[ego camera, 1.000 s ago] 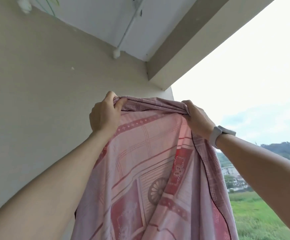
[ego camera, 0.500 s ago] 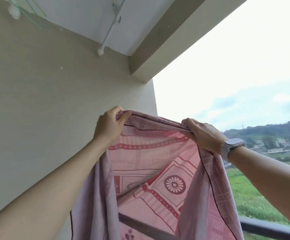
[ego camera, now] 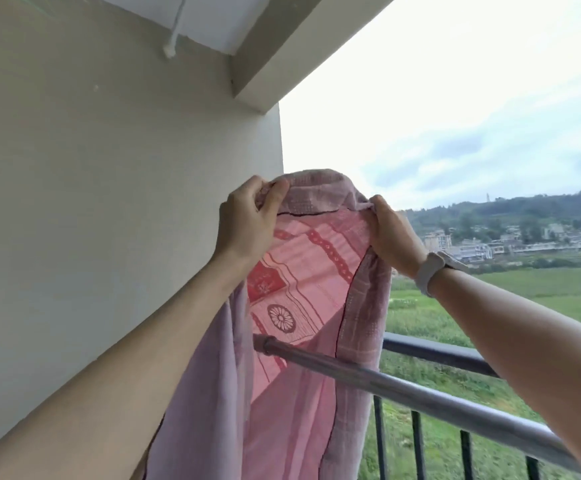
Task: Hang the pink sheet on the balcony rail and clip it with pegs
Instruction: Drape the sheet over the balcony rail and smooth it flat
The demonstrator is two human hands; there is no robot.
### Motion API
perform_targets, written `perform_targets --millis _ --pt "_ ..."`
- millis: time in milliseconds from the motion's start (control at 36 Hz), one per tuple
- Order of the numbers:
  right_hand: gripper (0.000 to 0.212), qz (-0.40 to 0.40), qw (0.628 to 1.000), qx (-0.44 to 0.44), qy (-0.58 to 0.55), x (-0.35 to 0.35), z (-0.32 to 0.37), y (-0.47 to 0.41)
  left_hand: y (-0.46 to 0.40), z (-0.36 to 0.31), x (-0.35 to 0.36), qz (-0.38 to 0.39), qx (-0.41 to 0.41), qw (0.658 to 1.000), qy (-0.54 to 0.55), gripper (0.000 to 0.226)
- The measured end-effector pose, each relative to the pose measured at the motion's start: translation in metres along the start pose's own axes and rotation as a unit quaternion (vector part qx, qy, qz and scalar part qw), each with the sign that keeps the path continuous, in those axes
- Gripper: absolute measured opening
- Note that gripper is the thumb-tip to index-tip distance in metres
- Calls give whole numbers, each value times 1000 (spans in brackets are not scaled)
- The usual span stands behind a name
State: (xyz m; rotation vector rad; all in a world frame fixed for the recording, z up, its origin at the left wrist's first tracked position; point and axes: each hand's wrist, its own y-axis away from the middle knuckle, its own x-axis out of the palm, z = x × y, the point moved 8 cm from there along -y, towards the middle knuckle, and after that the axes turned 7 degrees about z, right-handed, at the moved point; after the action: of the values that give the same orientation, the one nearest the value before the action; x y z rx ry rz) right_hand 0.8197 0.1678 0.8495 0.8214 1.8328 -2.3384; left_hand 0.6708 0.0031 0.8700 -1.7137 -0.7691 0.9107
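Observation:
The pink patterned sheet [ego camera: 302,289] hangs from both my raised hands in the middle of the view. My left hand [ego camera: 247,223] grips its top edge on the left, and my right hand [ego camera: 394,233], with a pale watch on the wrist, grips the edge on the right. Between them the edge bulges upward in a loop. A grey metal rail [ego camera: 420,389] runs from the wall toward the lower right, passing in front of part of the hanging sheet. No pegs are in view.
A cream wall [ego camera: 109,202] closes the left side, with a ceiling beam [ego camera: 299,46] overhead. Behind the rail stands a dark balcony railing [ego camera: 434,351] with vertical bars. Beyond it lie green fields and distant buildings.
My hands came lower and closer together with the sheet, and its top edge now bulges up. The view dropped, so the grey rail and balcony railing show more fully.

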Motion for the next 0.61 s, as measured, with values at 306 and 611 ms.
perform_targets --millis 306,611 --pt "12 33 999 11 10 -171 -20 88 69 -163 71 35 -47 997 58 27" --pt "25 68 992 19 106 -310 -6 168 130 -262 138 154 -37 983 92 17"
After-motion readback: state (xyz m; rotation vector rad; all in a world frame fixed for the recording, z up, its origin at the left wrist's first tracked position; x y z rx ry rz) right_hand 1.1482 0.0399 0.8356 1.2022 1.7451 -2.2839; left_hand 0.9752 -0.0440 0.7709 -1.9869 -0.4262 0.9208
